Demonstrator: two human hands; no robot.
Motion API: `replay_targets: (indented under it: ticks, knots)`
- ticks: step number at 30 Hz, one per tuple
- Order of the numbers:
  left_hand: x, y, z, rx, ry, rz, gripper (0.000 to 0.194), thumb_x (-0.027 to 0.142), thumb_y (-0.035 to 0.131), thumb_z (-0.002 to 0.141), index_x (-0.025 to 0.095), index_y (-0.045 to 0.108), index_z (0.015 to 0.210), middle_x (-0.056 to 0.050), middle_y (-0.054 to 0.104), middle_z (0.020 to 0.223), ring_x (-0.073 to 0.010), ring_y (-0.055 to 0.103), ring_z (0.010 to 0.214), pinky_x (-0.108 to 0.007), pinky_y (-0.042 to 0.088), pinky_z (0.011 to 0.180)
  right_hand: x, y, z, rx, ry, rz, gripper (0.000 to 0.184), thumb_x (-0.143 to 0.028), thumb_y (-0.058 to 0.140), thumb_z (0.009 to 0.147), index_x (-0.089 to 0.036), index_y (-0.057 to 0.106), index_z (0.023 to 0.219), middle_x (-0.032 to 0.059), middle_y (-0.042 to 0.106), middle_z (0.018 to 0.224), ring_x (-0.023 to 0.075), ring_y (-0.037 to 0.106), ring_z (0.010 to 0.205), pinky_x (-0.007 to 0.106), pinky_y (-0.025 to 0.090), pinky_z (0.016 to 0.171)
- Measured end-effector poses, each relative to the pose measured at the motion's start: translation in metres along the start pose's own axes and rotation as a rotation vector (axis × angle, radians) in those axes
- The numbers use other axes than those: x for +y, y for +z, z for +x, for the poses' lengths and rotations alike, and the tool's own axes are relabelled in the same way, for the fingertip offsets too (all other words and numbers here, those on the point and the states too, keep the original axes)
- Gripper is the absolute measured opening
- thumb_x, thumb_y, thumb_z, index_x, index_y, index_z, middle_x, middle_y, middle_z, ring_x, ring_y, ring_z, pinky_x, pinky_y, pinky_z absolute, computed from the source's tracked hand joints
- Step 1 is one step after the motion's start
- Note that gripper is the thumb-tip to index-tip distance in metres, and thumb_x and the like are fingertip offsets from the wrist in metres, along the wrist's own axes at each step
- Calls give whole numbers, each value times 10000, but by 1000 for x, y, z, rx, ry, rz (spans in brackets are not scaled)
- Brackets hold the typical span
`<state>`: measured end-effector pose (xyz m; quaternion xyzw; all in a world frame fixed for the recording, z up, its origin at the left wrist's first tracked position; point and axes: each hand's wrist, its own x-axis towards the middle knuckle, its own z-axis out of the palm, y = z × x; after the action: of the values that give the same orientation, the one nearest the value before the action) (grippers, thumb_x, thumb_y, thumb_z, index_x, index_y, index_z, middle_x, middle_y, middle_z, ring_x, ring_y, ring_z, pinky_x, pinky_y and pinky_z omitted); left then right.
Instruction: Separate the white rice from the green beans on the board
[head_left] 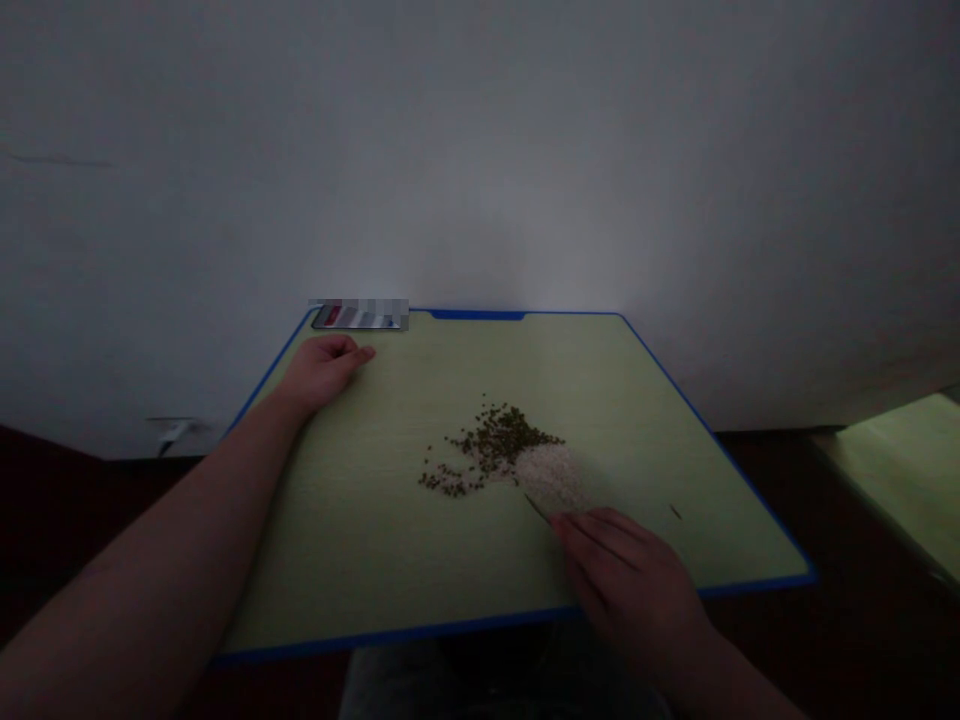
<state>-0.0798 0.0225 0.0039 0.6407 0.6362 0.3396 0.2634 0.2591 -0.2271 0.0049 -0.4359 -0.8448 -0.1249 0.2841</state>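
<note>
On the pale table, a pile of small dark green beans (510, 432) lies against a heap of whitish rice-like grains (551, 470). Beans and grains are mixed and scattered along the left side. My right hand (630, 575) pinches a thin, dark stick (536, 507), its tip at the near edge of the pale heap. The rest of the stick is hidden by the fingers. Toward the far left of the table rests my left hand (324, 368), curled closed with the thumb pointing right and nothing visible in it.
A phone (358, 316) lies at the table's far left corner, partly blurred. The table (420, 580) has a blue edge and stands against a grey wall (480, 180). A thin dark sliver (676, 512) lies right of my right hand. Another pale surface (915, 470) stands at far right.
</note>
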Motion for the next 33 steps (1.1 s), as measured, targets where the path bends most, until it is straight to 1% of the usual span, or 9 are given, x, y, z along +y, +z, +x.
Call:
replay_targets:
  ticks: [4, 10, 14, 20, 26, 30, 33]
  knots:
    - [2, 0, -1, 3, -18, 17, 353, 491, 638, 725, 210, 498, 564, 38, 420, 498, -108, 369, 479, -265, 299, 486, -3, 5, 6, -11, 5, 57, 286, -89, 442, 955, -105, 712, 1048, 94, 787, 910, 192, 740, 777, 315, 640, 783]
    - [4, 0, -2, 1, -19, 17, 338, 468, 647, 717, 209, 498, 560, 39, 416, 492, -107, 364, 469, -266, 297, 480, 4, 11, 10, -10, 26, 7, 294, -106, 438, 962, -90, 728, 1000, 116, 782, 878, 216, 739, 759, 346, 649, 755]
    - [4, 0, -2, 6, -22, 21, 336, 464, 651, 716, 210, 496, 560, 39, 417, 492, -107, 366, 466, -265, 293, 476, 8, 11, 11, -16, 36, 38, 281, -136, 454, 970, -108, 730, 1014, 110, 784, 898, 219, 744, 782, 356, 651, 769]
    - [1, 2, 0, 2, -21, -12, 322, 459, 655, 710, 211, 506, 569, 43, 406, 494, -105, 354, 466, -263, 291, 476, 5, 10, 9, -35, -25, 127, 262, -127, 458, 970, -113, 705, 1057, 99, 788, 934, 202, 750, 799, 359, 647, 807]
    - [3, 1, -1, -5, -16, 3, 336, 479, 658, 703, 209, 507, 573, 41, 409, 499, -105, 356, 477, -260, 287, 477, 4, 4, 5, -16, 0, 158, 232, -112, 488, 956, -113, 682, 1084, 101, 784, 930, 198, 749, 795, 359, 646, 802]
    - [3, 1, -1, -4, -27, -2, 335, 482, 653, 698, 209, 505, 574, 41, 407, 493, -104, 349, 474, -257, 287, 473, 2, 6, 7, -67, -20, 211, 265, -114, 461, 957, -119, 677, 1112, 100, 785, 954, 196, 748, 814, 361, 646, 810]
    - [4, 1, -2, -12, -29, 7, 328, 483, 654, 697, 212, 514, 577, 37, 418, 495, -107, 359, 471, -260, 293, 472, 1, 8, 9, -67, -17, 183, 281, -98, 460, 941, -122, 692, 1099, 102, 788, 951, 201, 747, 807, 366, 651, 789]
